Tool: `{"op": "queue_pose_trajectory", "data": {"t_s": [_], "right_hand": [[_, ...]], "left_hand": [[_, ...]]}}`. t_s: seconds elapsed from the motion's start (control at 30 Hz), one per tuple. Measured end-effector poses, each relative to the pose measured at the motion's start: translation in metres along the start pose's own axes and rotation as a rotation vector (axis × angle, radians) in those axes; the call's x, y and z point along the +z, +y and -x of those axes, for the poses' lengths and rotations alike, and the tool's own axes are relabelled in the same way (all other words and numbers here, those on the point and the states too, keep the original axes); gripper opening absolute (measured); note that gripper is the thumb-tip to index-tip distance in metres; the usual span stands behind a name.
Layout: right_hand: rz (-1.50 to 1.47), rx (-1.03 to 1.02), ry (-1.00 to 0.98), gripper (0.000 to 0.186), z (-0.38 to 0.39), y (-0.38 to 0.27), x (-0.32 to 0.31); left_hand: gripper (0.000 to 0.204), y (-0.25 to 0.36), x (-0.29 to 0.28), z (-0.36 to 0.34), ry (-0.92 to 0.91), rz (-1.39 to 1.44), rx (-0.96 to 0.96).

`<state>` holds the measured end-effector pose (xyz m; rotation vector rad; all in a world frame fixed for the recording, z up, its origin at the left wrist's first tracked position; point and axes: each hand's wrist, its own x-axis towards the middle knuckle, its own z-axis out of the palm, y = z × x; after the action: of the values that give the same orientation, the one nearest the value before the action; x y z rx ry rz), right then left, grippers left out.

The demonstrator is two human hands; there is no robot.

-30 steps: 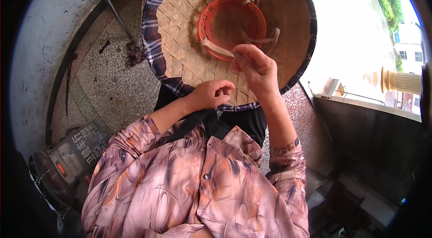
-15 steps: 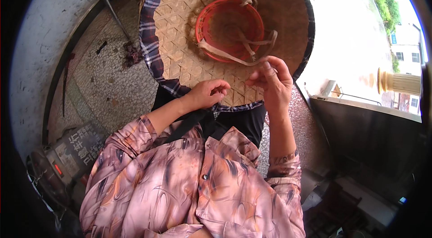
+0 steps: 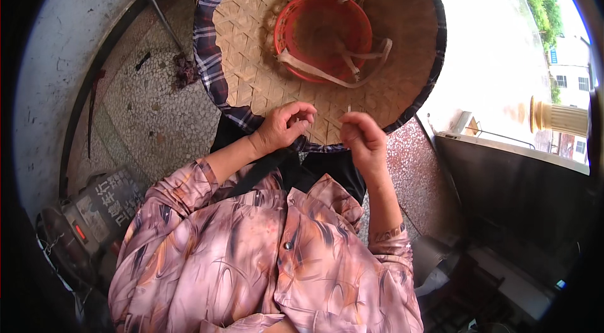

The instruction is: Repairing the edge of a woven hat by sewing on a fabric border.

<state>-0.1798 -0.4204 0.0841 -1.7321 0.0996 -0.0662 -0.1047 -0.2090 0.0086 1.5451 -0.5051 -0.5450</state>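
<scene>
A wide woven bamboo hat [image 3: 390, 81] lies upside down on my lap, its rim bound with blue plaid cloth [image 3: 207, 50]. Inside sits a red plastic head ring [image 3: 324, 34] with pale straps [image 3: 321, 75] trailing over it. My left hand [image 3: 283, 128] pinches the near rim at the plaid trim. My right hand [image 3: 363, 141] is just to its right, fingers closed on a thin pale needle [image 3: 349, 110] that points up. The hands are a short gap apart.
Speckled stone floor [image 3: 145, 119] with a dark clump of debris [image 3: 185, 72] lies to the left, crossed by a metal rod [image 3: 151, 6]. A grey machine with a red button [image 3: 94, 220] stands at lower left. A dark ledge [image 3: 509, 176] and pale baluster [image 3: 560, 116] are on the right.
My right hand has come down from the hat's middle, near the straps, to the near rim beside my left hand. My left hand has stayed at the rim.
</scene>
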Motion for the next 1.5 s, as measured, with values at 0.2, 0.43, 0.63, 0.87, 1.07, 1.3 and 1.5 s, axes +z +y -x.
{"op": "queue_pose_trajectory", "data": {"t_s": [0.2,0.43,0.63,0.87,1.07,1.3,1.5], "right_hand": [[0.236,-0.114,-0.269,0.019,0.007,0.013,0.013],[0.266,-0.171,-0.247,0.020,0.009,0.023,0.016],[0.334,-0.224,-0.220,0.020,0.011,0.022,0.019],[0.435,-0.327,-0.258,0.023,0.013,0.018,0.026],[0.670,-0.341,-0.288,0.025,0.014,0.010,0.038],[0.799,-0.303,-0.276,0.025,0.013,0.007,0.044],[0.795,-0.315,-0.242,0.020,0.015,0.014,0.047]], "left_hand": [[0.022,0.023,0.002,0.002,0.161,-0.270,0.469],[0.024,0.047,-0.011,0.035,0.029,-0.711,0.728],[0.018,0.041,-0.019,0.048,-0.036,-1.027,0.576],[0.019,0.033,-0.013,0.041,-0.009,-1.018,0.592],[0.019,0.030,-0.010,0.038,0.003,-1.035,0.595],[0.027,0.032,-0.011,0.039,-0.006,-0.984,0.539],[0.031,0.032,-0.013,0.038,-0.037,-0.950,0.512]]}}
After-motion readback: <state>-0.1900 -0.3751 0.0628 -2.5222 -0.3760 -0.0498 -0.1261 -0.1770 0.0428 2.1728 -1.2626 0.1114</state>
